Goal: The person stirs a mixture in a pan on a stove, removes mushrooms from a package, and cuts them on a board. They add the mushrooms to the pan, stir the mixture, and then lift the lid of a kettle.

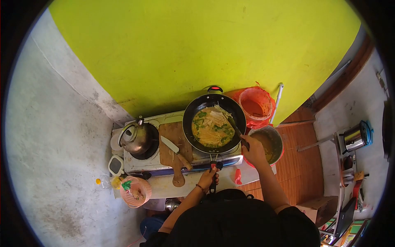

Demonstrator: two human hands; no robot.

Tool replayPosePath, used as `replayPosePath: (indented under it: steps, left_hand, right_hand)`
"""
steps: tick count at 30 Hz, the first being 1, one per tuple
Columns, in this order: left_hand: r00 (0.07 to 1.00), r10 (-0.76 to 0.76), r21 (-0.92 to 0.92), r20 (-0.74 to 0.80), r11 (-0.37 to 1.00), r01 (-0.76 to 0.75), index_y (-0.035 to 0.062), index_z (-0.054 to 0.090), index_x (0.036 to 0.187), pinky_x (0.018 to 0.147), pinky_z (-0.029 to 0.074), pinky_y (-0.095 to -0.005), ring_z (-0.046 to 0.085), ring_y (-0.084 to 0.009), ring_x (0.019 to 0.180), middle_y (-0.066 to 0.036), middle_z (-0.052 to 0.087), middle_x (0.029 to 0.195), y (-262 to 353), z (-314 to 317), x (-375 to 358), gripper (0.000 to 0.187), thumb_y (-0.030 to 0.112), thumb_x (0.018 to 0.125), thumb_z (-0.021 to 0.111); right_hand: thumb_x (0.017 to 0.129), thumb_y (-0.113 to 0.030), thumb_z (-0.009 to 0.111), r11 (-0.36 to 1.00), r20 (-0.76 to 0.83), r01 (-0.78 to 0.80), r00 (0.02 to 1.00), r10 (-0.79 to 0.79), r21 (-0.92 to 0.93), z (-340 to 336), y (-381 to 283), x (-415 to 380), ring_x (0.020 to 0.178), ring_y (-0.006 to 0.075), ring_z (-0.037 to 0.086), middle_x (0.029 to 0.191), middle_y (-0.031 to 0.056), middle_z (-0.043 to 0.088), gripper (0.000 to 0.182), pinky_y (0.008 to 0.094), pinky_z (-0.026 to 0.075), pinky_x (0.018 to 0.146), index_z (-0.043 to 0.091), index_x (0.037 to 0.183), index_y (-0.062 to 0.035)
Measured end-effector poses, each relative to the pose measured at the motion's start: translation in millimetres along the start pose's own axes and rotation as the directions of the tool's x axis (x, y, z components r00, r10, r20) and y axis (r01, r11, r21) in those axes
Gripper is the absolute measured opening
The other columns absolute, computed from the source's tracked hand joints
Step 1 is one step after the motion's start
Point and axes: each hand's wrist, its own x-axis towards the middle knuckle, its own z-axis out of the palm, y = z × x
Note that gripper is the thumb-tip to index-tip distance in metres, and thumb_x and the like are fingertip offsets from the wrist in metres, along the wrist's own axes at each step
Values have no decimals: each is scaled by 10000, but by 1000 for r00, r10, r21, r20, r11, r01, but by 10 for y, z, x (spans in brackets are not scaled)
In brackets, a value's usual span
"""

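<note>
A black wok (190, 132) sits over the right side of the stove, with yellowish soup (210, 131), pale thin enoki-like strands and green leaves inside. My left hand (208, 179) is closed around the wok's black handle (212, 187), which points toward me. On the wok's right side my right hand (254, 150) grips a dark-handled spatula (238, 129). Its far end reaches into the food, where the tip is partly hidden. To the left of the wok, a knife (170, 145) with a wooden handle rests across a wooden cutting board (168, 123).
A metal kettle (135, 139) occupies the left burner of the stove (158, 169). Right of the wok stand a red-lined bucket (269, 108) and a pot of brownish liquid (276, 140). A pink basket (131, 201) is at the lower left. Behind rises a green wall (197, 45).
</note>
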Motion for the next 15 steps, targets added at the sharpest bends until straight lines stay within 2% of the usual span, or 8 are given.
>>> replayPosePath:
  steps: [3,6,10,15]
  left_hand:
    - [1000,1,2,3,1000,-1,54,515,1066,555,441,-265,495,-114,598,0,494,735,14,-2,-9,385,419,944,510]
    - [1000,2,7,13,1000,-2,64,514,1068,576,444,-270,495,-115,610,7,496,736,8,-11,-1,383,424,938,519]
    - [1000,-2,-1,19,1000,2,65,511,1064,575,443,-270,496,-116,611,5,495,737,3,-23,7,382,425,936,523]
    - [1000,-8,3,-10,1000,8,49,517,1058,541,443,-268,502,-117,592,-4,499,729,23,13,-5,370,403,952,500]
  right_hand:
    - [731,-39,598,989,44,-53,997,60,-135,-13,-47,19,824,354,604,858,175,592,386,448,496,697,615,1107,-127]
    - [741,-40,592,986,58,-50,997,59,-158,69,8,-11,806,353,603,840,169,573,383,444,498,697,623,1105,-154]
    - [748,-47,587,995,59,-54,996,59,-84,26,10,18,812,356,601,852,168,575,375,443,500,696,626,1106,-150]
    - [751,-45,579,986,14,-90,996,93,-140,94,53,41,809,362,601,853,170,569,376,447,501,695,623,1113,-137]
